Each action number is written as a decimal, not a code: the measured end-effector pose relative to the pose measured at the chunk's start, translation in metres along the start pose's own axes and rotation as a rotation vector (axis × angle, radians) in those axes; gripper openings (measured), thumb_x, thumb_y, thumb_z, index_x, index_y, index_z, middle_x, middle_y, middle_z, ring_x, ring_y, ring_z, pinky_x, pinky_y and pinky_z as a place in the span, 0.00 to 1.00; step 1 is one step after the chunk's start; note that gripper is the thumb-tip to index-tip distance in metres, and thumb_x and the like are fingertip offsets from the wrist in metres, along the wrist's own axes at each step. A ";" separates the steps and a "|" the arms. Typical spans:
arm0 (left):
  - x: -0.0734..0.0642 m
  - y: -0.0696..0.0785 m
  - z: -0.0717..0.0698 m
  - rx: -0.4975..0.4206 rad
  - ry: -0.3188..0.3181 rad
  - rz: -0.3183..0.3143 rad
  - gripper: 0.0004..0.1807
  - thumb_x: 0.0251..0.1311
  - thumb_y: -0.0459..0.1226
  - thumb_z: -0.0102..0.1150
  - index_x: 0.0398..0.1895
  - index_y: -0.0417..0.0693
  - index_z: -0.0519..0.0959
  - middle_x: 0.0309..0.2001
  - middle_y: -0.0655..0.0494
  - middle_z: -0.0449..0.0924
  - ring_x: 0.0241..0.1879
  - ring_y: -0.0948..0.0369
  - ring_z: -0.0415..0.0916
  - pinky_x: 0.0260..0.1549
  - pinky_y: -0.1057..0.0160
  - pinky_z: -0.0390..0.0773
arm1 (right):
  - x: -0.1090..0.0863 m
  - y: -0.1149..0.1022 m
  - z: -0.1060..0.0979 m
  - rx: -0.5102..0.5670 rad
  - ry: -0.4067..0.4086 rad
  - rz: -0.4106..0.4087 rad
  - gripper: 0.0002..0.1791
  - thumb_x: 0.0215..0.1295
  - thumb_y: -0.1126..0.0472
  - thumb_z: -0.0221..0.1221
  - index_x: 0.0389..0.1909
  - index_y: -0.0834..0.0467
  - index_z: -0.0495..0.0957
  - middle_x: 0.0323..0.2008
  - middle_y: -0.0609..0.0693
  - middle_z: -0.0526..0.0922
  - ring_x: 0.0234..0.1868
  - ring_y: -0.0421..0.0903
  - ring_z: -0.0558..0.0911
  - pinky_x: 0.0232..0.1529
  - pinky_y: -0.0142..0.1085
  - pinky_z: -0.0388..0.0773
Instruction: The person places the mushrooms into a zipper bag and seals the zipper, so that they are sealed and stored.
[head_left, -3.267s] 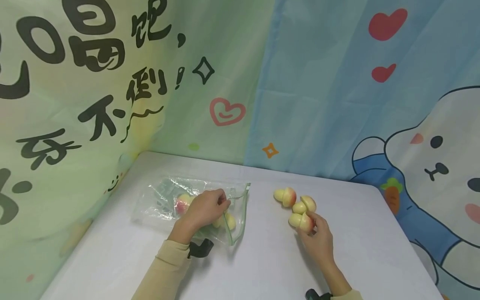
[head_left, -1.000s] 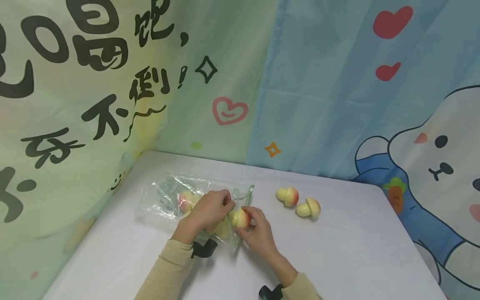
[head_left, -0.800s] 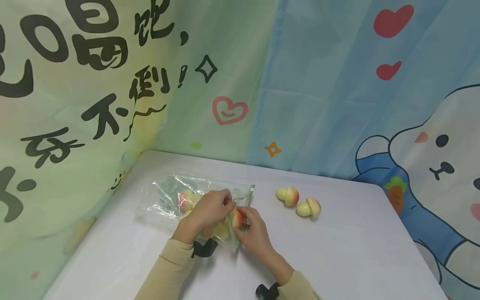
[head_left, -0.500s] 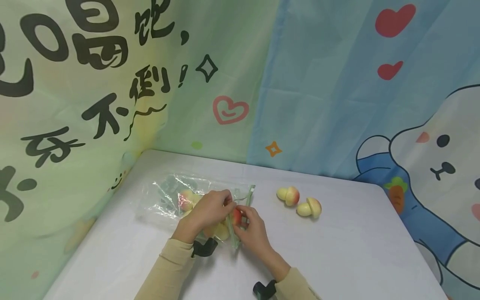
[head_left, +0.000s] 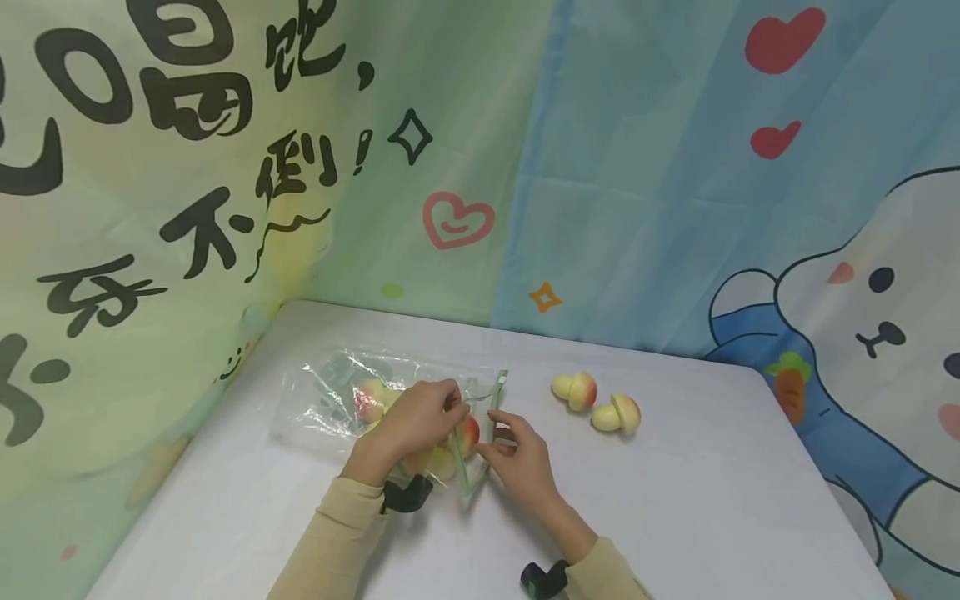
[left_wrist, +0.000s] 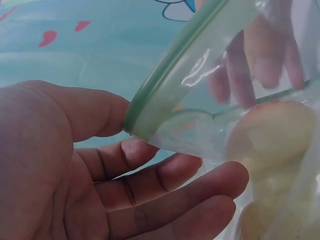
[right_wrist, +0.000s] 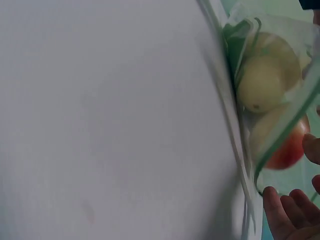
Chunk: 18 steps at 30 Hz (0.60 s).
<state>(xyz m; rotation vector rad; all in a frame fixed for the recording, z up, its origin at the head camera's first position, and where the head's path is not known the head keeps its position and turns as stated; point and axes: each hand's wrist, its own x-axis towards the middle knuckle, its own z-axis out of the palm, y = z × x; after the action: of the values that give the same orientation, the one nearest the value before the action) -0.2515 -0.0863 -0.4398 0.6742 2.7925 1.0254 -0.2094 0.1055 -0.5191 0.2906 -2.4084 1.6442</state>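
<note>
My left hand pinches the green zip edge of a clear zip bag between thumb and forefinger, keeping its mouth parted. Inside the bag lie several yellow toy mushrooms with reddish caps. One of these toy mushrooms sits just within the mouth, its red cap facing out. My right hand is at the opening, fingers loosely bent and apart, thumb and fingertips close to that cap without gripping it. Part of the bag's contents is hidden behind my left hand.
Two more toy mushrooms, one farther back and one nearer, lie on the white table right of the bag. A printed cloth backdrop rises behind the table's back edge.
My right hand carried a toy mushroom from the table on the right into the bag's mouth, then let go and drew back slightly right. My left hand keeps its hold on the bag.
</note>
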 end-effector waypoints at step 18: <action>0.000 -0.001 0.000 -0.024 0.001 -0.002 0.10 0.66 0.43 0.57 0.27 0.52 0.72 0.21 0.60 0.72 0.20 0.63 0.68 0.19 0.64 0.67 | 0.023 0.026 -0.097 -0.294 0.305 -0.137 0.25 0.49 0.74 0.71 0.51 0.67 0.77 0.50 0.61 0.79 0.48 0.59 0.78 0.45 0.50 0.79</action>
<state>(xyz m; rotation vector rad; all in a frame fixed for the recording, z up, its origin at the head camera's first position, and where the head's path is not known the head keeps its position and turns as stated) -0.2519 -0.0870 -0.4406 0.6678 2.7765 1.0582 -0.2323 0.2047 -0.5011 0.1399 -2.2958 1.1617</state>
